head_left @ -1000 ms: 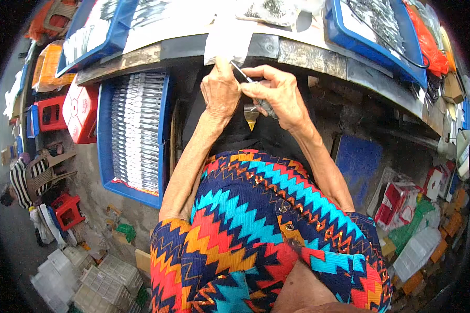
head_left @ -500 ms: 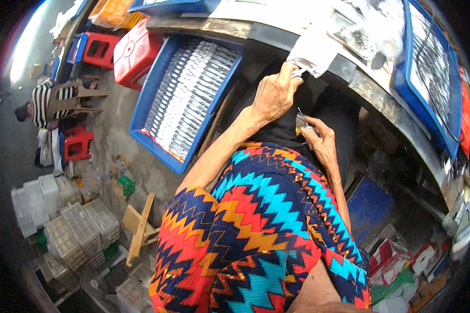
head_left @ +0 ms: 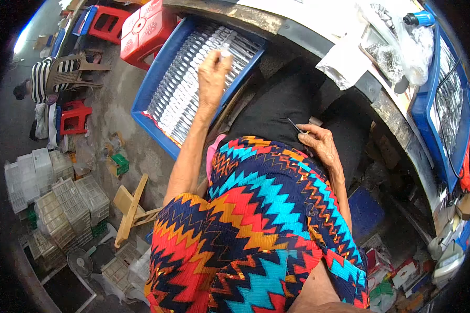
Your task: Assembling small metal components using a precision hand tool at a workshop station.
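Note:
My left hand hangs over a blue tray, its fingers pinched on a small whitish piece that is blurred. Rows of slim shiny metal pieces with oval ends and white bands fill that tray; whether the held piece touches them I cannot tell. Close to my lap, my right hand is closed round a slim pointed metal tool, its dark tip pointing away from me and to the left. The fingers hide the tool's other end.
A white cloth or paper droops over the workbench edge. Plastic bags and another blue tray of metal pieces lie on the right. Red stools, stacked plastic baskets and a seated person are at the left.
My left hand has moved from the white cloth at the bench edge leftward, over the blue tray. My right hand stays near my lap with the pointed tool. The view has shifted slightly.

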Motion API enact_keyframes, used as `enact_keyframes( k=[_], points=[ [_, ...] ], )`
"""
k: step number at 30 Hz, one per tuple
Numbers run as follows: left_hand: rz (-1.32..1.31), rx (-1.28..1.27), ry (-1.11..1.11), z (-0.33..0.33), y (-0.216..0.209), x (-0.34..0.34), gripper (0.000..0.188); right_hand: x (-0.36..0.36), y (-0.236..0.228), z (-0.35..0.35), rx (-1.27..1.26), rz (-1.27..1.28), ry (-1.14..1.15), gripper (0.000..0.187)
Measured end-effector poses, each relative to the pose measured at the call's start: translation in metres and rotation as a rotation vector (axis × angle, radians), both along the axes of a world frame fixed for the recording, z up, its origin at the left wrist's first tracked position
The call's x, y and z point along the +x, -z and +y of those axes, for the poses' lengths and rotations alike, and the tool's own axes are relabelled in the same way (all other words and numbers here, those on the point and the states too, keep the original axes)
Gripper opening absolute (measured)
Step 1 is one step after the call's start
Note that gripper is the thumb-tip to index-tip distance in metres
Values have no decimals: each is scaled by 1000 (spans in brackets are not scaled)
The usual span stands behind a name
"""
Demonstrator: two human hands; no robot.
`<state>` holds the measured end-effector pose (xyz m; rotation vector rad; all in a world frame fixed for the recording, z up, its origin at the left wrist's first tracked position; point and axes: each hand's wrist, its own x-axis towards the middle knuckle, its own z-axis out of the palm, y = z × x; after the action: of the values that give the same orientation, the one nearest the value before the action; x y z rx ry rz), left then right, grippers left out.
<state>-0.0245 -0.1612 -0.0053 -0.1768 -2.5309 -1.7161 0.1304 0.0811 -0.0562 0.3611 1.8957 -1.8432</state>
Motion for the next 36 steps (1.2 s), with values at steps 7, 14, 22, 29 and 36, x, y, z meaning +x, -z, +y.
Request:
enact_keyframes(
  k=[7, 14, 22, 29, 36],
  points=[
    [54, 192, -364, -85, 15, -40, 12, 4, 3, 2, -6, 31, 27, 28],
    [-475, 845, -793, -132, 45, -37, 2, 8, 6, 0, 43, 67, 40, 26],
    [-502, 840, -745, -142, 89, -41, 9, 9, 4, -5, 41, 76, 49, 26],
    [-435, 630, -804, -119, 94, -59, 13, 9, 3, -4, 39, 70, 86, 26],
    [-378, 428, -709, -117, 97, -62, 21, 7, 0, -5, 54, 34, 52, 28]
  ],
)
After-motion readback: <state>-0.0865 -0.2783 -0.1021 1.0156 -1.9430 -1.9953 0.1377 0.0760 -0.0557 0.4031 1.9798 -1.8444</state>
